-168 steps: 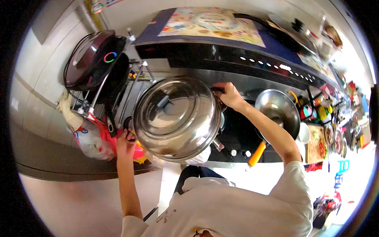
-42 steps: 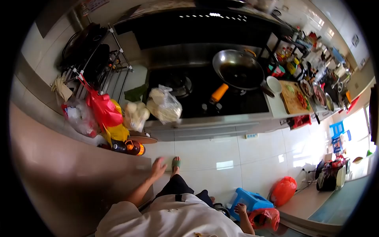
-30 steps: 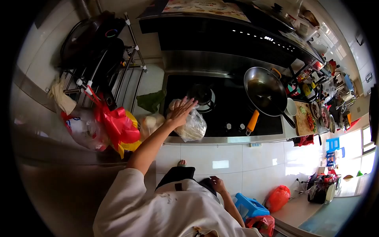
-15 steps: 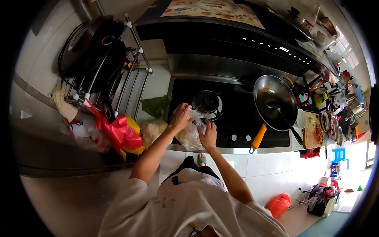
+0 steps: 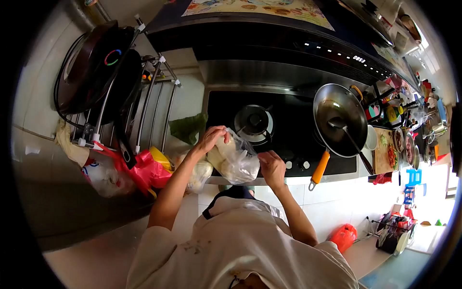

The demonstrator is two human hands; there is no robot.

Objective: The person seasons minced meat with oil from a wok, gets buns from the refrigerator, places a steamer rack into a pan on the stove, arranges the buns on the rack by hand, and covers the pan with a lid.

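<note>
A clear plastic bag (image 5: pixel 244 161) with pale, rounded contents hangs over the front left edge of the black stove. My left hand (image 5: pixel 211 139) curls over the bag's upper left side, fingers closed on it. On the right, my right hand (image 5: pixel 273 168) is closed on the bag's edge, drawing the film taut. What exactly is in the bag cannot be made out. Just left of it sits another clear bag (image 5: pixel 199 176) with pale things inside. A dark green leaf or cloth (image 5: pixel 187 128) lies behind my left hand.
A wok (image 5: pixel 339 120) with an orange handle and a ladle (image 5: pixel 349 137) in it occupies the right burner. The left burner (image 5: pixel 253 120) is bare. A metal rack (image 5: pixel 154 106) and a red plastic bag (image 5: pixel 154 168) stand left. A cutting board (image 5: pixel 384 149) holds chopped food.
My right hand has moved right and closed on the bag's edge. The bag is stretched wider and shows more of its pale contents. My left hand has shifted slightly left.
</note>
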